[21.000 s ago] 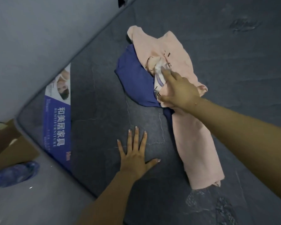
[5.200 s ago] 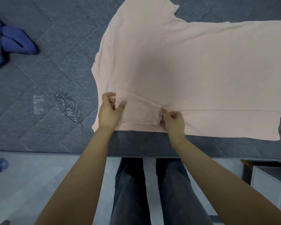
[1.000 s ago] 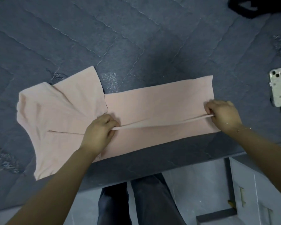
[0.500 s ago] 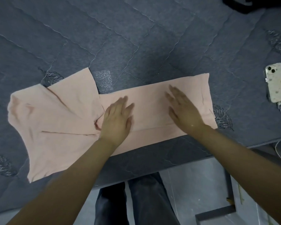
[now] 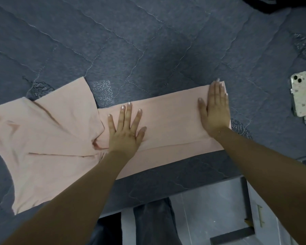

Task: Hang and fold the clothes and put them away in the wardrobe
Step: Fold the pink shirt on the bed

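Observation:
A pale pink T-shirt (image 5: 170, 121) lies on the dark grey quilted mattress (image 5: 148, 50), folded lengthwise into a long band near the front edge. Its sleeve end fans out wider at the left (image 5: 48, 135). My left hand (image 5: 125, 129) presses flat on the band near the sleeve, fingers spread and straight. My right hand (image 5: 215, 110) presses flat on the band's right end, fingers together reaching its far corner. Neither hand holds any cloth.
A phone (image 5: 302, 94) in a pale patterned case lies on the mattress at the right, with a cable plugged in. A dark item (image 5: 265, 4) sits at the top right corner. Below the mattress edge are my legs (image 5: 154, 225) and grey floor.
Both hands let go of the folded edge they pinched a second ago and now lie flat. The right hand has slid rightward to the band's end since half a second ago.

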`<state>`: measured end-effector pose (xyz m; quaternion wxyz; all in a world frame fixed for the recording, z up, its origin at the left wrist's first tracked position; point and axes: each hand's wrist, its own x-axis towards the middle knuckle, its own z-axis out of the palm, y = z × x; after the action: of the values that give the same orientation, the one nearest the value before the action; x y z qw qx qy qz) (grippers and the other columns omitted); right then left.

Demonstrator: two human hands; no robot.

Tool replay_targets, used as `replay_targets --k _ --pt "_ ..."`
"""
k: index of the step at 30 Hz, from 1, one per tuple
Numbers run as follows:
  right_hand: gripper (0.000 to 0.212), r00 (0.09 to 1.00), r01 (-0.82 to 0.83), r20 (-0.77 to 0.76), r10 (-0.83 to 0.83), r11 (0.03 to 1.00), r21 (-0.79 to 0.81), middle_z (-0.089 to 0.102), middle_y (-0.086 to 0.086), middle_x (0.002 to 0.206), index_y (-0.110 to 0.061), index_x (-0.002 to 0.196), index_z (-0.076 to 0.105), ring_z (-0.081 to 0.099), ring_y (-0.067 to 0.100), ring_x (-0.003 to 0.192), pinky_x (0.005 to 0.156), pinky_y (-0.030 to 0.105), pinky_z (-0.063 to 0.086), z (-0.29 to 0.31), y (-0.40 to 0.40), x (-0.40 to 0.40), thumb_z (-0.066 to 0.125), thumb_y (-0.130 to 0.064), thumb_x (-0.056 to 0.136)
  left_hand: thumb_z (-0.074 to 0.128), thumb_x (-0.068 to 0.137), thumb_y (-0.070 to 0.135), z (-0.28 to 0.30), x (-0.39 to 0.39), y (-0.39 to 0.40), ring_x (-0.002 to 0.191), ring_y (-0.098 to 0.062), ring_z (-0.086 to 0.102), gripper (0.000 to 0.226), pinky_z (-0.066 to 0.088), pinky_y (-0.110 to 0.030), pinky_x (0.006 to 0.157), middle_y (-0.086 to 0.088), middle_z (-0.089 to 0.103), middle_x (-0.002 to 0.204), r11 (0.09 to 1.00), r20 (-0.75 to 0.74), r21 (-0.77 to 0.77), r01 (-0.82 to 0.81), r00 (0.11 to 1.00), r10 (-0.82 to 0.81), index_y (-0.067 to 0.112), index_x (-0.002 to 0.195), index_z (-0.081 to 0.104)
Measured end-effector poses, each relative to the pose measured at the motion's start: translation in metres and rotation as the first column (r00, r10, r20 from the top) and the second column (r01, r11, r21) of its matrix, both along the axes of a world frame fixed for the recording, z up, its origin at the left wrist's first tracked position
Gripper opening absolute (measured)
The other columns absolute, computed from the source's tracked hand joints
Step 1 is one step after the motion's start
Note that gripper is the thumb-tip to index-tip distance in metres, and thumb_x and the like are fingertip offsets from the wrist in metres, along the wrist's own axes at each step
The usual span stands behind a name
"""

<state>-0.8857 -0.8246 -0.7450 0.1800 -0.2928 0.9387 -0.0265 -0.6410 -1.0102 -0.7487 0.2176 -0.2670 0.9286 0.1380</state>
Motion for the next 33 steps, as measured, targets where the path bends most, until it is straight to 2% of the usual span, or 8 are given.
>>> replay_targets --k 4,9,14,18,22,25,28,33 --pt "0.061 0.973 0.230 0.023 -0.229 0.973 -0.034 -0.003 0.016 0.162 0.003 0.153 0.004 -0.005 0.029 0.150 0.122 0.042 -0.002 0.016 -0.028 0.013 0.029 -0.026 0.105 0.032 0.102 0.046 0.026 -0.004 -0.019 0.145 -0.019 -0.027 0.067 -0.013 -0.053 0.117 0.000 -0.030 0.158 0.949 -0.022 0.314 0.010 1.000 -0.004 0.031 0.154 -0.006" --pt "0.032 0.983 -0.025 0.163 0.088 0.934 -0.355 0.052 0.021 0.134 0.003 0.125 0.058 0.048 0.035 0.124 0.107 0.024 0.030 0.054 -0.087 0.081 0.053 -0.004 0.094 0.052 0.089 0.003 0.081 0.026 -0.097 0.120 -0.028 0.055 0.031 0.037 -0.031 0.107 -0.012 0.060 0.129 0.850 -0.446 0.481 -0.215 0.775 0.448 0.006 0.115 0.067" --pt "0.036 0.802 0.186 0.588 -0.106 0.979 -0.078 0.064 -0.001 0.081 -0.014 0.080 0.063 0.059 0.018 0.076 0.065 0.027 0.046 0.061 -0.182 0.169 0.053 -0.045 0.095 0.060 0.090 0.028 0.069 0.057 -0.205 0.121 -0.031 0.050 0.033 0.038 -0.039 0.102 -0.010 0.060 0.125 0.789 -0.294 0.198 -0.581 0.733 0.613 0.016 0.121 0.064" --pt "0.056 0.643 0.375 0.664 -0.382 0.913 0.162 0.068 0.004 0.101 -0.008 0.099 0.068 0.064 0.026 0.095 0.083 0.032 0.049 0.052 -0.216 0.224 0.054 -0.061 0.088 0.065 0.083 0.055 0.051 0.060 -0.245 0.122 -0.028 0.047 0.055 0.034 -0.041 0.099 -0.007 0.056 0.125 0.877 -0.117 0.144 -0.458 0.872 0.474 0.019 0.123 0.057" --pt "0.037 0.521 0.651 0.730 -0.443 0.759 -0.004 0.054 -0.004 0.063 -0.015 0.065 0.050 0.053 0.014 0.064 0.051 0.018 0.039 0.049 -0.219 0.266 0.068 -0.039 0.086 0.067 0.085 0.052 0.043 0.052 -0.257 0.098 -0.019 0.057 0.049 0.042 -0.028 0.082 0.002 0.058 0.099 0.858 -0.046 0.428 -0.285 0.941 0.335 0.015 0.117 0.057" --pt "0.040 0.404 0.855 0.770 -0.494 0.503 -0.126 0.043 -0.004 0.062 -0.015 0.065 0.039 0.042 0.010 0.061 0.056 0.021 0.037 0.054 -0.224 0.281 0.072 -0.027 0.086 0.066 0.091 0.038 0.052 0.056 -0.262 0.077 -0.009 0.052 0.028 0.038 -0.016 0.061 0.004 0.057 0.078 0.682 -0.059 0.694 -0.230 0.926 0.373 0.011 0.095 0.067" --pt "0.047 0.375 0.907 0.846 -0.379 0.339 -0.250 0.027 -0.004 0.064 -0.020 0.067 0.031 0.029 0.010 0.060 0.059 0.022 0.030 0.071 -0.222 0.289 0.074 -0.020 0.086 0.064 0.093 0.029 0.074 0.079 -0.264 0.078 -0.009 0.051 0.029 0.042 -0.026 0.075 -0.010 0.059 0.084 0.611 -0.187 0.783 -0.119 0.891 0.413 0.001 0.085 0.066" --pt "0.018 0.359 0.878 0.919 -0.161 0.394 -0.273 0.050 -0.004 0.060 -0.011 0.082 0.055 0.051 0.015 0.063 0.065 0.020 0.048 0.101 -0.204 0.298 0.072 -0.013 0.086 0.055 0.098 0.029 0.111 0.168 -0.246 0.069 -0.004 0.046 0.029 0.036 -0.022 0.067 0.004 0.051 0.072 0.568 -0.211 0.819 -0.085 0.876 0.434 0.008 0.078 0.057"
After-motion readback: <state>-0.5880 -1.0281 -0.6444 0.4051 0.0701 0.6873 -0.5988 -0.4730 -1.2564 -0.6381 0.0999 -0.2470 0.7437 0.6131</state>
